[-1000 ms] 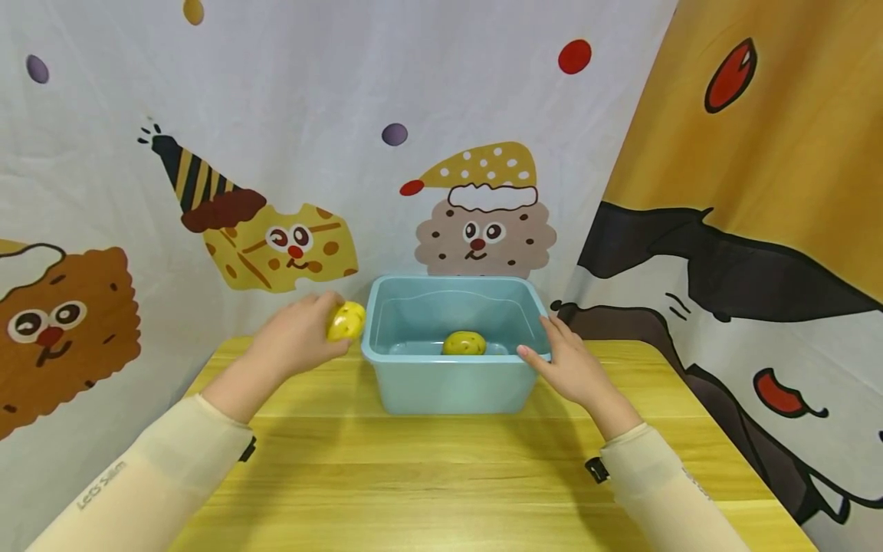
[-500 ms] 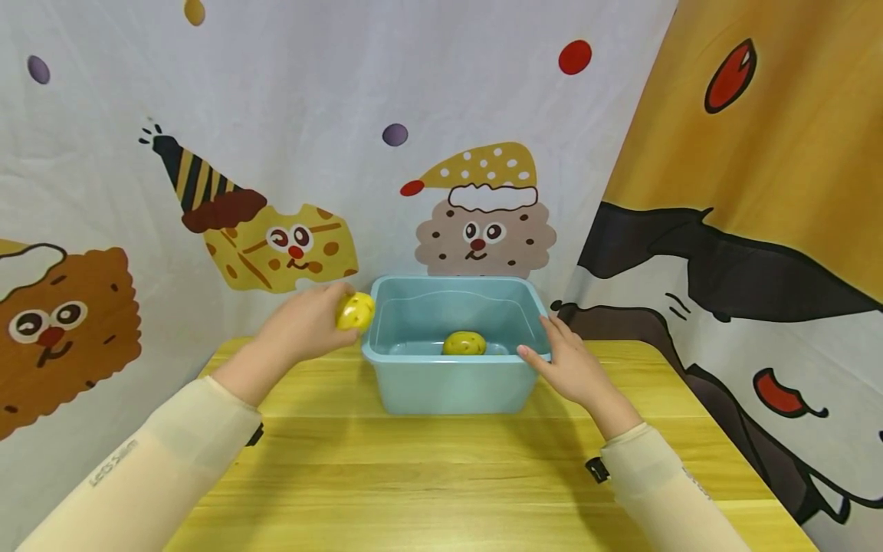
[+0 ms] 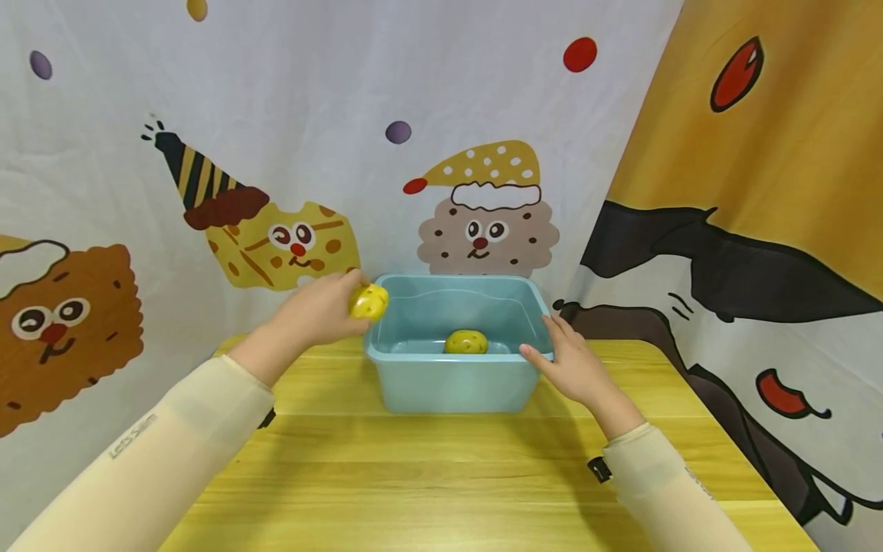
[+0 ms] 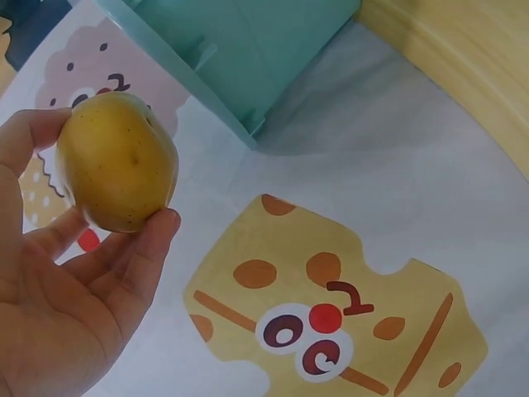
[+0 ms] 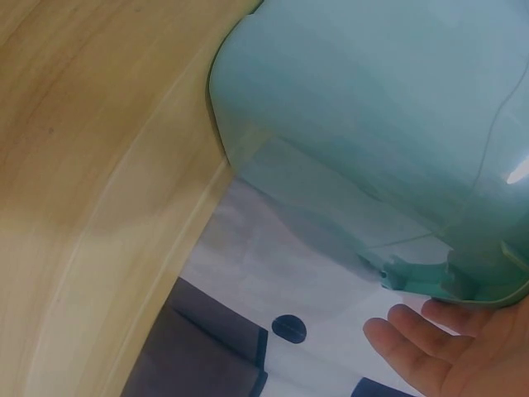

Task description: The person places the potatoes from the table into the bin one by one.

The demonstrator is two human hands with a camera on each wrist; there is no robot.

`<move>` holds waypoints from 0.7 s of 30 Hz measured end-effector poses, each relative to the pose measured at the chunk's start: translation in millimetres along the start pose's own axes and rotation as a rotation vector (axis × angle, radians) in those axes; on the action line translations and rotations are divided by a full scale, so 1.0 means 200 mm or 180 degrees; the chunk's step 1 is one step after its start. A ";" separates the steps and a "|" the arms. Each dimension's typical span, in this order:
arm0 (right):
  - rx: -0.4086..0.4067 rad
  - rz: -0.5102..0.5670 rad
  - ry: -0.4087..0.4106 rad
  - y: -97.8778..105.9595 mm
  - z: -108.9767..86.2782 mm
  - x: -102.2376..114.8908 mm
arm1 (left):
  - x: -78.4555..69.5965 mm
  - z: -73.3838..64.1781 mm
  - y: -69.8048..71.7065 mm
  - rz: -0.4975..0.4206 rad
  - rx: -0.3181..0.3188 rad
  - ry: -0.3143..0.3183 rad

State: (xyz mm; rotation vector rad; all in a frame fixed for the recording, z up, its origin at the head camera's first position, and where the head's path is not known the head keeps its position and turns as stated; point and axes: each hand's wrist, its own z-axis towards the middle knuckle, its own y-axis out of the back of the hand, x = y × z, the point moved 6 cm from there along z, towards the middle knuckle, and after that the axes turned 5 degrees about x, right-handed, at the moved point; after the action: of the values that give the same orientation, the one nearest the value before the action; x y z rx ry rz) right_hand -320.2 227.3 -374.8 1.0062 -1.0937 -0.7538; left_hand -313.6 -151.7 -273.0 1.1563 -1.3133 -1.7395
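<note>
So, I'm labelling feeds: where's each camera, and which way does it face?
Head: worn there, facing forward and down at the blue bin; sleeves, left fingers, right fingers show.
Left wrist: worn there, facing left fingers gripping a potato.
Right wrist: worn there, facing the bin; right fingers show.
Head and left wrist share that potato.

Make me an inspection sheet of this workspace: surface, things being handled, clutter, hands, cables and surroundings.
Surface: table with yellowish wood grain.
Things: light-blue bin upright on the table; one yellow potato-like object inside; a second, the held piece, off the table.
Clutter: nothing seen.
Left hand: holds the held piece near the bin's left rim.
Right hand: touches the bin at its right front rim.
Cables: nothing seen.
Surroundings: cloth backdrop behind, printed with cartoon figures; beige sleeves on both arms.
</note>
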 end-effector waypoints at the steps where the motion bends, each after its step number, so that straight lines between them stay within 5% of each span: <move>1: -0.0001 0.0000 0.0001 0.00 0.00 0.00 | 0.00 0.00 0.00 0.0003 0.0006 -0.0003; 21: 0.0013 0.0006 -0.0007 0.00 0.00 0.00 | -0.03 0.12 0.04 0.0025 0.0228 0.0034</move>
State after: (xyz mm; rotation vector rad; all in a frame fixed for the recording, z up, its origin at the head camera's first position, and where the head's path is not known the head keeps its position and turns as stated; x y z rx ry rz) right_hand -320.0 226.8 -374.8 1.0080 -1.0982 -0.7515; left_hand -334.0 -140.0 -261.4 1.1969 -1.3817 -1.6906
